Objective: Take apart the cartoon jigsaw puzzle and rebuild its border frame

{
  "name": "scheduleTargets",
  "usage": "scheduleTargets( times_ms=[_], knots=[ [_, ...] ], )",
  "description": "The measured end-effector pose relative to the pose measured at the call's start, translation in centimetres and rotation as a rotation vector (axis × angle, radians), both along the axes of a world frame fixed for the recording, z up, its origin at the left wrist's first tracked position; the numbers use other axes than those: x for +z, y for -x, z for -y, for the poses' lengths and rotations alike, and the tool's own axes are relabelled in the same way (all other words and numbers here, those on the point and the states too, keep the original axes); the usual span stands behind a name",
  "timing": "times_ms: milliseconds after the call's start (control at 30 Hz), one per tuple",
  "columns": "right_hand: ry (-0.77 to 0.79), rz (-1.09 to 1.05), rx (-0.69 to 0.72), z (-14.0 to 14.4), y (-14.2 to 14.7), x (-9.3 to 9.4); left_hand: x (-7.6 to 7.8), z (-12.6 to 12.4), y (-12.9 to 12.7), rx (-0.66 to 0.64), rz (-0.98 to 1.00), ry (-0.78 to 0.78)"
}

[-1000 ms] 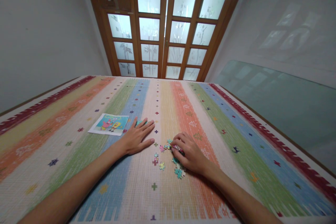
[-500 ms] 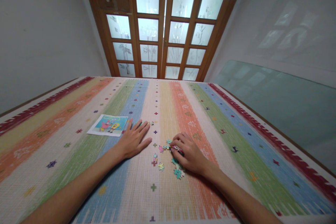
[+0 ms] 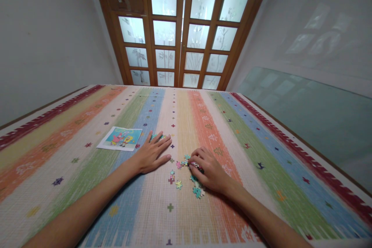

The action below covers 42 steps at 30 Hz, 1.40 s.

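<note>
Now, our left hand: lies flat on the striped mat, palm down, fingers spread and pointing away from us; released, grasping nothing we can see.
Left forearm: stretches in from the lower left, low over the mat.
Under left fingertips: a few small puzzle pieces peek out by the middle fingers, touching them.
Our right hand: knuckles up, fingers curled down onto a cluster of loose puzzle pieces; the fingertips pinch at a piece, though we cannot tell whether it is truly gripped.
Right forearm: comes in from the lower right, wrist resting on the mat.
Loose pieces: scattered on the mat between the two hands and under the right palm, some just beside the thumb.
Reference picture: a cartoon print, flat on the mat, just left of the left hand, not touching it.
Backdrop: wooden doors with frosted panes.
</note>
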State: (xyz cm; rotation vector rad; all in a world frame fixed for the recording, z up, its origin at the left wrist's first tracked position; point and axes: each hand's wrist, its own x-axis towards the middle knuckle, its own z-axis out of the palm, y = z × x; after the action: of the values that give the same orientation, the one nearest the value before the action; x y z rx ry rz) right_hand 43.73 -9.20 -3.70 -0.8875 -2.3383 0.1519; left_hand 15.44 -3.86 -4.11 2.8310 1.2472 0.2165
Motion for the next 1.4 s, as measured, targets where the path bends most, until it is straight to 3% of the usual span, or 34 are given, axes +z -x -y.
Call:
scheduleTargets(
  times_ms=[200, 333, 433, 1067, 1200, 1400],
  knots=[
    [-0.020, -0.010, 0.015, -0.1, 0.0, 0.0, -0.3, 0.0, 0.1, 0.008, 0.004, -0.110],
    [-0.017, -0.024, 0.011, -0.1, 0.0, 0.0, -1.0, 0.6, 0.1, 0.172, 0.018, -0.252],
    [-0.010, -0.029, 0.006, -0.1, -0.1, 0.0, -1.6, 1.1, 0.2, 0.244, 0.019, -0.276],
    [0.005, -0.024, -0.024, -0.3, -0.4, 0.1, -2.2, 1.0, 0.5, 0.231, 0.062, -0.276],
    [-0.012, -0.032, -0.023, -0.5, -0.6, 0.0, -1.6, 1.2, 0.3, 0.164, 0.113, -0.277],
    [0.017, 0.018, -0.025, -0.3, -0.6, -0.1, -1.1, 2.6, -1.1, -0.118, 0.273, -0.163]
  ],
)
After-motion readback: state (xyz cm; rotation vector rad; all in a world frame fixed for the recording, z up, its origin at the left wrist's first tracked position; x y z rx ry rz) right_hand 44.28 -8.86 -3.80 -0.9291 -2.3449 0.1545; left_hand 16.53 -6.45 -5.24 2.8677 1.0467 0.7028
